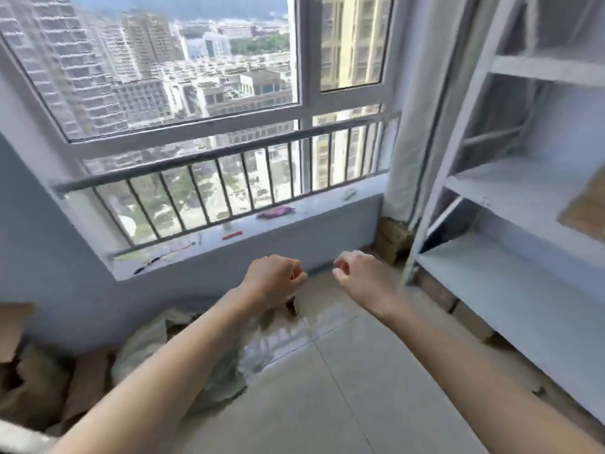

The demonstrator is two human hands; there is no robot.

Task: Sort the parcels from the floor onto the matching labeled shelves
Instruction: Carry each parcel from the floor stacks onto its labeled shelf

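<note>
1. The white shelving unit (pixel 510 188) stood at the right, against the wall beside the window (pixel 183 93). On its middle shelf a brown cardboard parcel (pixel 586 208) lay flat at the frame's right edge, only partly in view; the shelf below it showed a bare white surface. No labels could be read on the shelves.
2. Beneath the lowest shelf, brown boxes (pixel 458 306) sat on the tiled floor (pixel 343 388), and another cardboard box (pixel 393 239) stood in the corner between the shelving unit and the window wall.
3. The heap of parcels (pixel 49 381) lay on the floor at the lower left, against the wall under the windowsill (pixel 294 211): torn brown cardboard pieces and a pale grey-green soft bag (pixel 147 345) partly hidden by the left forearm. The blur left their long axes and directions unclear.
4. The left hand (pixel 273 278) hung in the air above the floor with its fingers loosely curled, thumb near the forefinger, gripping nothing that could be seen.
5. The right hand (pixel 358 275) hung just beside it, apart from it, fingers likewise loosely curled and holding nothing.
6. Both hands were well apart from the heap and from the shelves.
7. Small items lay on the windowsill, among them a purple wrapper (pixel 275 212) and a red strip (pixel 231 236), behind the metal railing (pixel 229 152).
</note>
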